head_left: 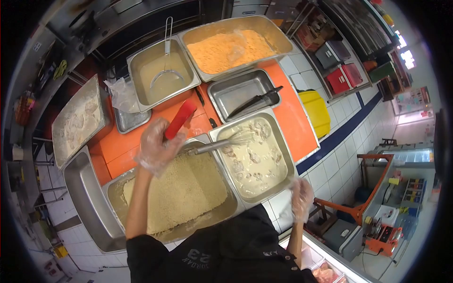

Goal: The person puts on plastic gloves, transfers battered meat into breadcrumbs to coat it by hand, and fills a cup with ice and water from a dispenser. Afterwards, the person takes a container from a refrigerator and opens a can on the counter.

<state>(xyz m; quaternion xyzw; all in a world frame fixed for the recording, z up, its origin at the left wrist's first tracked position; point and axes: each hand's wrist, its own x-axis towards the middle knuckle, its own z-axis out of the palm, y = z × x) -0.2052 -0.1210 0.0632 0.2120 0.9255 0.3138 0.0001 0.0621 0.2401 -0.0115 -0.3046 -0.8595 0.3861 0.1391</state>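
Note:
My left hand [158,146], in a clear plastic glove, is closed around a red bar-shaped tool or handle [180,118]; its working end does not show. Below that hand lies a deep metal pan of pale crumbs [184,188]. A whisk [222,142] rests across the rims, its wires over a pan of creamy batter [255,181] with coated pieces in it. My right hand [302,200], also gloved, hangs just right of the batter pan, apart from it. Its fingers are curled in and nothing shows in them.
Behind are a pan of orange powder [231,49], a pan of cloudy liquid with a strainer [165,78], and a shallow tray with a black-handled tool [255,101]. A floury pan [80,118] stands left. A yellow bin [314,113] is beyond the orange tabletop [295,127].

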